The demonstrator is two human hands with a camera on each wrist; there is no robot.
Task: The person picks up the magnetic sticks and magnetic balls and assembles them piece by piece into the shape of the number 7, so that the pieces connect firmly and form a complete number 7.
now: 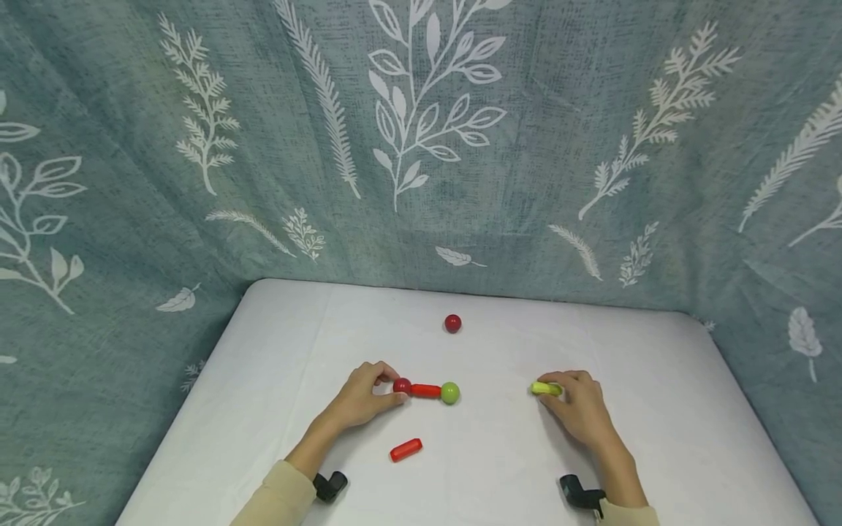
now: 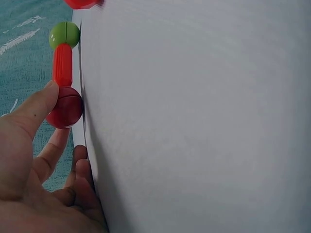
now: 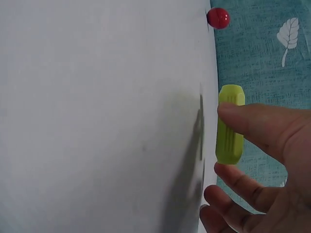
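Note:
My left hand (image 1: pixel 362 395) pinches a dark red ball (image 1: pixel 402 386) between thumb and fingers. From that ball a red ridged rod (image 1: pixel 426 391) runs to the right, with a green ball (image 1: pixel 450 393) on its far end; the three form one straight piece, also plain in the left wrist view. Over on the right, my right hand (image 1: pixel 582 409) holds a yellow-green ridged rod (image 3: pixel 230 145), thumb across its side. Both ends of this rod show bare in the right wrist view, and a shadow falls on the white surface near it.
A second red rod (image 1: pixel 406 450) lies loose on the white table (image 1: pixel 487 467), nearer me than the joined piece. Farther back sits another dark red ball (image 1: pixel 452 323). A green leaf-patterned cloth (image 1: pixel 526 183) hangs behind the table. Black wrist devices (image 1: pixel 330 486) show at both wrists.

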